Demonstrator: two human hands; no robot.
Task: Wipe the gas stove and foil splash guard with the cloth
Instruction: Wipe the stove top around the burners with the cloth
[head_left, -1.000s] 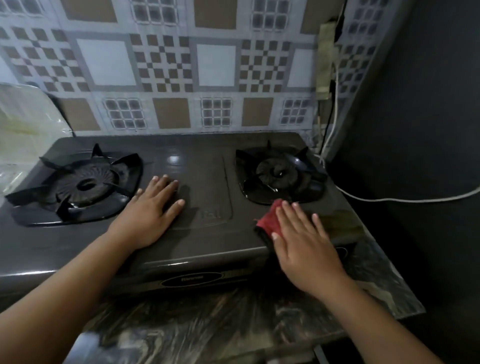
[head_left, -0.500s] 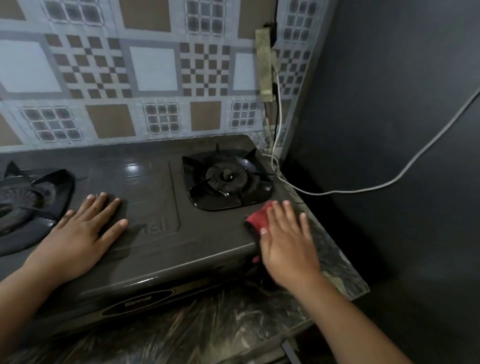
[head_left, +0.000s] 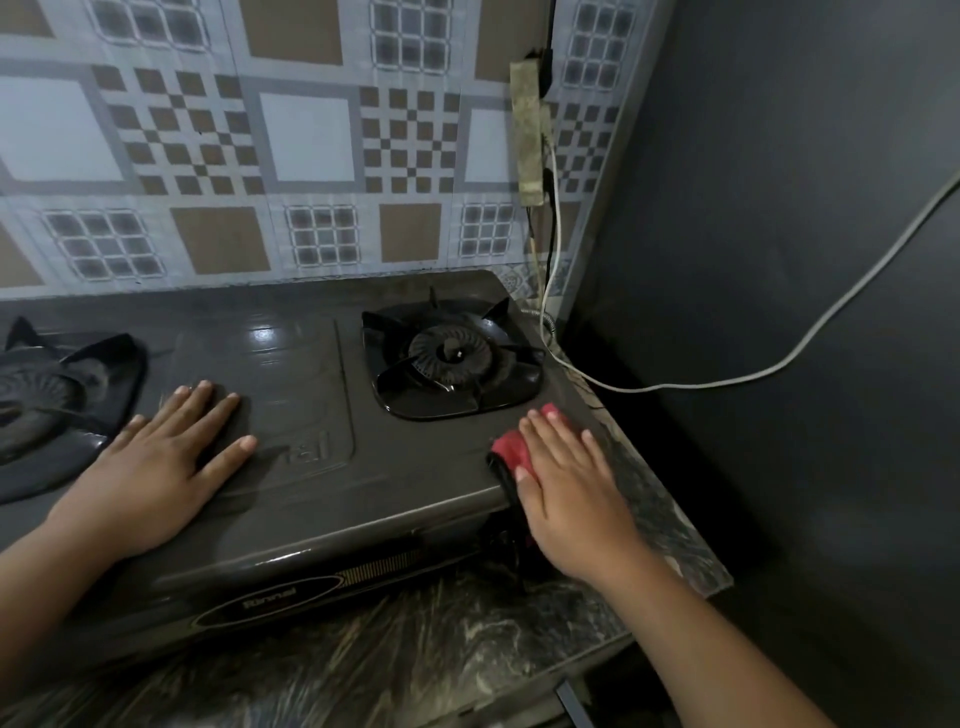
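cloth still pressed under right hand at stove corner.

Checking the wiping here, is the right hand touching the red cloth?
Touching. The head view shows the right hand lying flat on the red cloth, pressing it onto the gas stove at its front right corner.

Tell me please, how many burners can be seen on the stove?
2. The right burner is fully in view at the stove's back right, just behind the right hand on the cloth. The left burner is cut by the picture's left edge, beside the left hand.
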